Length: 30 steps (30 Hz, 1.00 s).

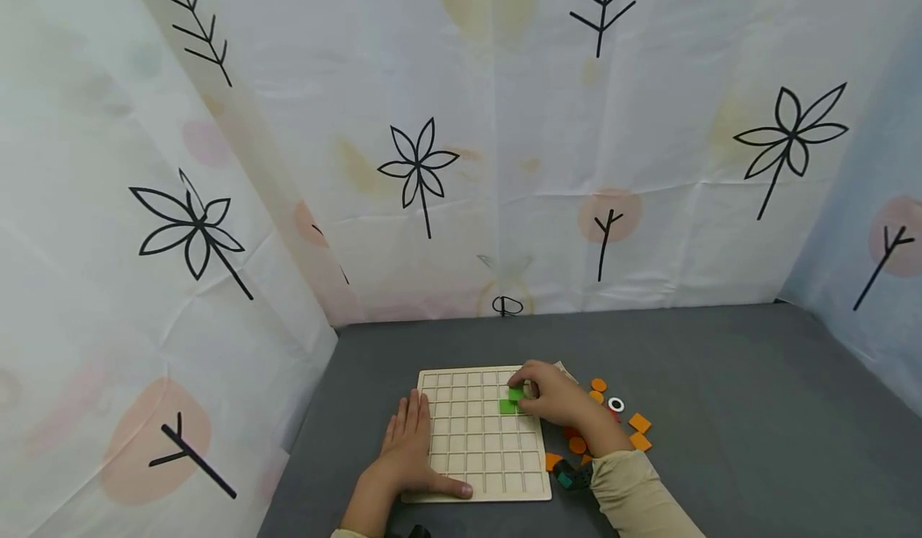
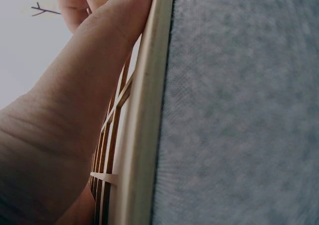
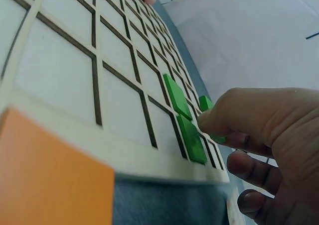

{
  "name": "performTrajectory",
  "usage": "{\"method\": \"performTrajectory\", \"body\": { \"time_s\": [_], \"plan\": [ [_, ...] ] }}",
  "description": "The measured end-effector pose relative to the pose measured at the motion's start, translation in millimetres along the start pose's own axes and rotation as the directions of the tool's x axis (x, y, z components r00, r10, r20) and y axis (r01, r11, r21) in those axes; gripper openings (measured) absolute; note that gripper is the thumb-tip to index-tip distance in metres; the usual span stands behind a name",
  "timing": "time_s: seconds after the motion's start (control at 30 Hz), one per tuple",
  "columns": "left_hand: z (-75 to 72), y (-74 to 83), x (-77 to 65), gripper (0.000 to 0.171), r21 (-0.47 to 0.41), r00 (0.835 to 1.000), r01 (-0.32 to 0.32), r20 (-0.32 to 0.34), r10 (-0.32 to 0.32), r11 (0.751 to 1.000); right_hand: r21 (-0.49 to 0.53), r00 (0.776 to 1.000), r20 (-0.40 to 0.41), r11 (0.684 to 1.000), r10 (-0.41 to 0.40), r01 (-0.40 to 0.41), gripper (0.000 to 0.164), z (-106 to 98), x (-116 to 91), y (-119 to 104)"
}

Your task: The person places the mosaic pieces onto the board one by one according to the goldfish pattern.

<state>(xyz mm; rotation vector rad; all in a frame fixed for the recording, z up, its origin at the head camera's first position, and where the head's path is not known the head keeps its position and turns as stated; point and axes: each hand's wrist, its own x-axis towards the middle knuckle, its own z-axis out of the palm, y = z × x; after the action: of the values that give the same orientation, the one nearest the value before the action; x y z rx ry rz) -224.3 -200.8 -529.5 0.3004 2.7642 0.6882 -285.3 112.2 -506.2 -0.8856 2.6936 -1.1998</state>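
Observation:
A pale wooden grid board (image 1: 479,443) lies on the table. My left hand (image 1: 412,451) rests along its left edge, fingers straight, the thumb over the front left corner. In the left wrist view the thumb side (image 2: 127,16) lies against the board's edge. My right hand (image 1: 558,400) is over the far right part of the board, pinching a green tile (image 3: 205,103) between thumb and fingers, which partly hide it. Two green square tiles (image 3: 175,95) sit side by side in grid cells near the right edge, just beside the thumb.
Right of the board lie orange square tiles (image 1: 639,423), orange round pieces (image 1: 599,384) and a white ring (image 1: 615,404). Some pieces are partly hidden under the right forearm. An orange tile (image 3: 55,175) shows close up in the right wrist view. A patterned curtain (image 1: 497,162) hangs behind the grey table (image 1: 720,410).

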Motion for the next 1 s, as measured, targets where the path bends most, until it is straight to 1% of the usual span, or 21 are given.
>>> {"method": "performTrajectory", "body": {
  "time_s": [0.23, 0.33, 0.47, 0.8, 1.0],
  "plan": [
    [-1.5, 2.2, -1.3, 0.170, 0.004, 1.000, -0.003, 0.005, 0.003, 1.000, -0.004, 0.999, 0.011, 0.999, 0.033, -0.033, 0.030, 7.7, 12.7, -1.4],
    [-3.0, 4.8, -2.3, 0.168, -0.005, 1.000, 0.001, 0.013, -0.001, 1.000, -0.008, 0.999, 0.018, 0.999, 0.031, -0.031, 0.030, 9.4, 15.5, -0.5],
    [-4.1, 6.8, -2.8, 0.167, -0.005, 1.000, 0.007, 0.021, -0.007, 1.000, -0.008, 1.000, 0.016, 1.000, 0.025, -0.025, 0.030, 11.0, 16.8, 1.2],
    [-2.6, 2.8, -0.7, 0.169, 0.003, 1.000, 0.010, 0.027, -0.010, 1.000, -0.032, 0.999, -0.005, 0.999, 0.038, -0.038, 0.026, 12.9, 16.5, 3.4],
    [-2.6, 0.8, 0.3, 0.169, 0.001, 1.000, 0.008, 0.026, -0.008, 1.000, -0.016, 1.000, -0.014, 1.000, 0.010, -0.010, 0.024, 14.5, 17.3, -0.7]
  ]
}}
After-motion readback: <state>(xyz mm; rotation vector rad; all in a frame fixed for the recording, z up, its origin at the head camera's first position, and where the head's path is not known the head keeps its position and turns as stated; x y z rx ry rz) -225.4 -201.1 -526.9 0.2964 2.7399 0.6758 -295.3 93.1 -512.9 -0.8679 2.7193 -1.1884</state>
